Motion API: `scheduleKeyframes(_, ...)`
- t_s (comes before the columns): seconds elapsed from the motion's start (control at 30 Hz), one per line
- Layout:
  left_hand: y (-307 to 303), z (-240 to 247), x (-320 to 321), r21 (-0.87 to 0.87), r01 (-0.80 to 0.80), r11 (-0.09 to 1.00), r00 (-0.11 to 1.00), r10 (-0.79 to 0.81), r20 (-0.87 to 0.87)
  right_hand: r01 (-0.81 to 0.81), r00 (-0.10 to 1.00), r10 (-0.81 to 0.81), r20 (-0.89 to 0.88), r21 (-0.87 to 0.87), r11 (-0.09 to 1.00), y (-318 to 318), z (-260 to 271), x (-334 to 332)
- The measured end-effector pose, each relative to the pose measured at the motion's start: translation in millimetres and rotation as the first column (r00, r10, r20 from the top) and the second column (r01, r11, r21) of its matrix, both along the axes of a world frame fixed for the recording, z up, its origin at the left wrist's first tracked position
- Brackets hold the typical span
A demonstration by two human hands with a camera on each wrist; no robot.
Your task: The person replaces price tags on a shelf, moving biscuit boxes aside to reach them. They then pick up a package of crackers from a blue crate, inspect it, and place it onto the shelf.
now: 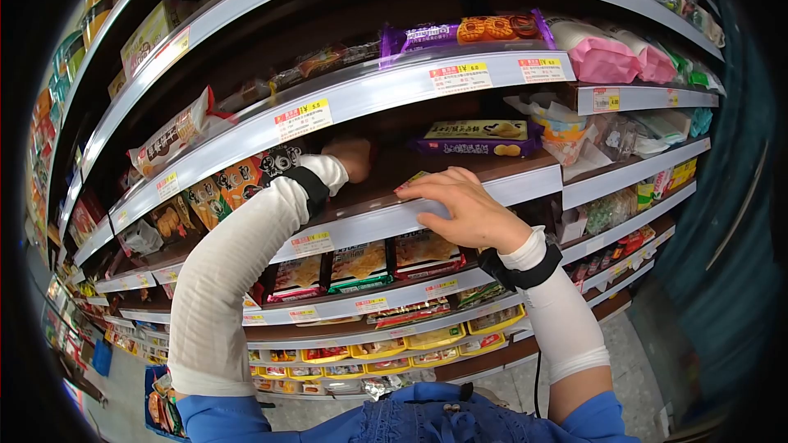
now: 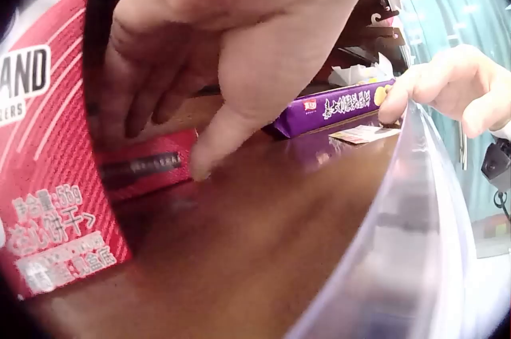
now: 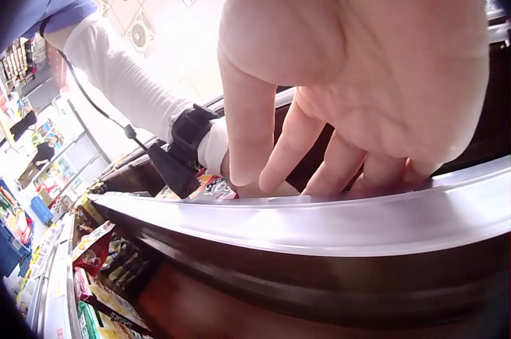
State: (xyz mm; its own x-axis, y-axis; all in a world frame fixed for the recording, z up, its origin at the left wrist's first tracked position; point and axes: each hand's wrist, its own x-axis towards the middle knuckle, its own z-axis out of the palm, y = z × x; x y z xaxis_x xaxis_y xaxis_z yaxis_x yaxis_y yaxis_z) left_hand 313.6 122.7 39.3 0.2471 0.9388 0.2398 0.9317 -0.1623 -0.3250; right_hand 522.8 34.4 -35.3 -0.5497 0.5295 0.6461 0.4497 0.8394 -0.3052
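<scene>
Right hand [image 1: 464, 209] rests on shelf rail [image 1: 369, 221]; left hand [image 1: 351, 156] beyond rail.

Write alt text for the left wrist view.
The left hand reaches onto a brown shelf, fingertips touching a small red packet beside a larger red package. Farther along lie a purple box and the right hand, resting on the front rail.

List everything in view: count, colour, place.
red packet: one, red with white print, deep on the middle shelf, left
purple box: one, purple with yellow, lying on the same shelf, right
biscuit packet: one, purple, shelf above
pink packs: two, pink and white, shelf above, right
price tags: many, white, yellow and red, on the shelf fronts
shelf rail: one, pale grey, front of the middle shelf
left hand: one, deep in the shelf, fingertips at the red packet, grip unclear
right hand: one, fingers laid over the shelf rail
</scene>
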Motion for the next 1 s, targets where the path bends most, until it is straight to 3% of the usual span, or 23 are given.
scheduleKeyframes(0.1,-0.8,5.1,4.8,-0.129,-0.133,0.983,0.991,0.135,0.006,-0.011,1.0,0.011,-0.004,0.002,1.0,-0.6,0.4,0.4)
scheduleKeyframes(0.2,-15.1,14.5,7.2,-0.181,-0.095,0.979,0.995,0.102,0.025,-0.009,1.0,0.009,-0.001,0.004,1.0,-1.2,0.4,0.4)
scheduleKeyframes(0.27,-30.7,22.0,13.8,-0.229,0.016,0.973,0.998,-0.003,0.06,-0.004,1.0,0.004,0.002,-0.006,1.0,-1.3,0.9,-0.2)
scheduleKeyframes(0.4,-52.8,25.2,27.7,-0.246,0.024,0.969,0.997,-0.006,0.076,-0.012,1.0,0.012,0.0,-0.028,1.0,-3.6,2.7,0.6)
scheduleKeyframes(0.6,-56.8,20.5,9.7,-0.279,0.173,0.944,0.98,-0.137,0.145,-0.078,0.996,0.078,-0.05,-0.009,0.997,0.1,5.8,3.5)
scheduleKeyframes(0.67,-66.3,23.8,9.0,-0.292,0.199,0.936,0.972,-0.149,0.183,-0.14,0.977,0.099,-0.191,-0.217,0.966,-2.3,15.1,2.9)
scheduleKeyframes(0.7,-68.7,24.1,7.8,-0.303,0.226,0.926,0.963,-0.166,0.212,-0.141,0.978,0.102,-0.182,-0.218,0.966,-4.3,20.0,0.9)
scheduleKeyframes(0.77,-71.1,26.7,4.2,-0.31,0.267,0.913,0.945,-0.185,0.268,-0.009,0.986,-0.012,-0.165,-0.128,0.992,-7.0,29.6,-3.1)
scheduleKeyframes(0.83,-73.0,27.1,1.2,-0.314,0.311,0.897,0.924,-0.208,0.322,0.004,0.986,-0.021,-0.164,-0.103,0.995,-0.8,34.5,-9.5)
scheduleKeyframes(0.93,-77.3,22.0,-1.5,-0.249,0.32,0.914,0.902,-0.214,0.374,0.108,0.991,-0.112,-0.071,-0.049,0.993,11.2,38.7,-18.9)
scheduleKeyframes(1.0,-77.5,18.0,-3.3,-0.248,0.285,0.926,0.918,-0.189,0.349,0.18,0.98,-0.175,0.092,-0.051,0.982,16.8,45.2,-27.4)
